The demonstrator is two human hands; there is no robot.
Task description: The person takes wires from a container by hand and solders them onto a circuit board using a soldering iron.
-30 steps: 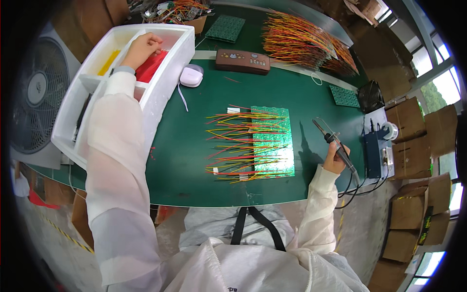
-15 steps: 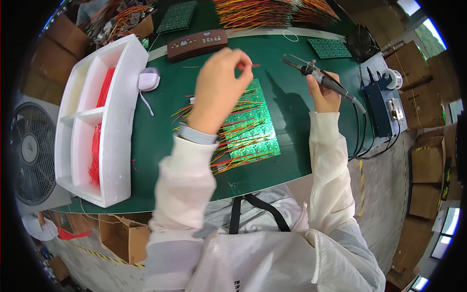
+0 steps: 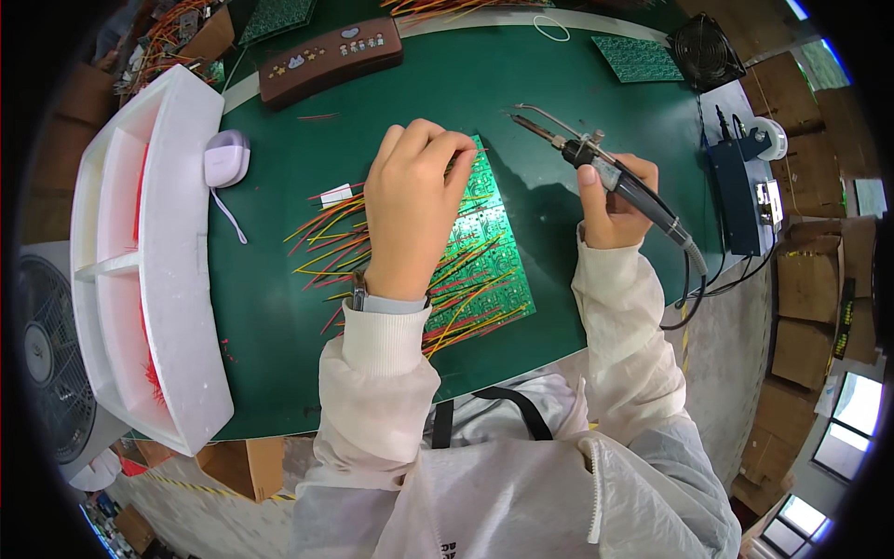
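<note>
My left hand (image 3: 410, 200) is closed in a pinch above the upper part of a green circuit board panel (image 3: 489, 214). From its fingertips pokes the end of a thin red wire (image 3: 481, 150), close to the board's far edge. Rows of red, yellow and black wires (image 3: 326, 233) lie across the panel and stick out past its left side. My right hand (image 3: 619, 205) grips a soldering iron (image 3: 605, 168) with a thin metal tube fixed along it. Its tip points up and left, apart from the board. The palm side of my left hand is hidden.
A white foam box (image 3: 177, 279) with compartments of red wires stands left, beside a lilac case (image 3: 227, 158). Behind lie a brown decorated case (image 3: 331, 63) and another circuit board panel (image 3: 636, 59). At right are a small black fan (image 3: 705, 51) and a blue soldering unit (image 3: 734, 196).
My left hand has come down and nearer with the red wire, over the board's far end. The soldering iron has shifted slightly left. The whole view has moved a little.
</note>
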